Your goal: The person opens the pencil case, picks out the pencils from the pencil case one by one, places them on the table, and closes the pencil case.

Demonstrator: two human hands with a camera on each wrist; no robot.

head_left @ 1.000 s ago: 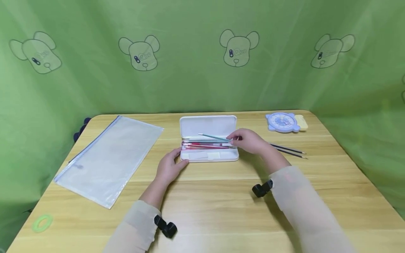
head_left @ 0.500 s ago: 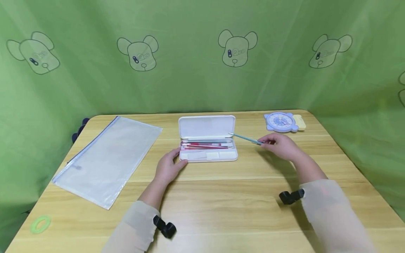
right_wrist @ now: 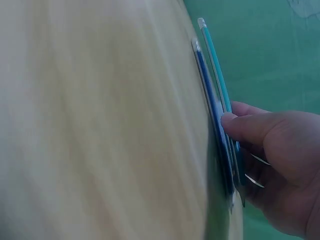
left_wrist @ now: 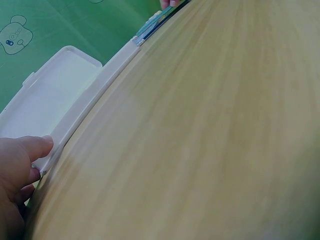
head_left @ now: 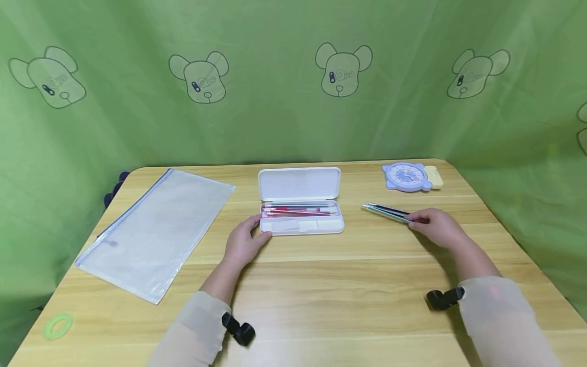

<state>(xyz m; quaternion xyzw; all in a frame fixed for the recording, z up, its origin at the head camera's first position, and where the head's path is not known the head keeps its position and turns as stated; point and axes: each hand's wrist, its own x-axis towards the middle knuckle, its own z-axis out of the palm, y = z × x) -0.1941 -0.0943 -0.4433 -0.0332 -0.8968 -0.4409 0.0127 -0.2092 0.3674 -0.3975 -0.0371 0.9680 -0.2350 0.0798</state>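
right hand [head_left: 435,228] — farther from case [head_left: 299,183] | teal pencil [right_wrist: 215,62] — now beside dark pencil [head_left: 390,208]

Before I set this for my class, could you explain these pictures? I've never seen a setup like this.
There is no machine here: a person is working bare-handed. The wide picture comes from a camera on the head, looking forward and down; the other two come from small black cameras, one on each wrist. On the table lie a clear bag, a green ring, a toy clock and an open box with pencils or pens inside. The left hand holds the left end of the box. The right hand has its grip on a light blue pencil; a dark pencil is right alongside, and I can't tell whether that one is pinched too.
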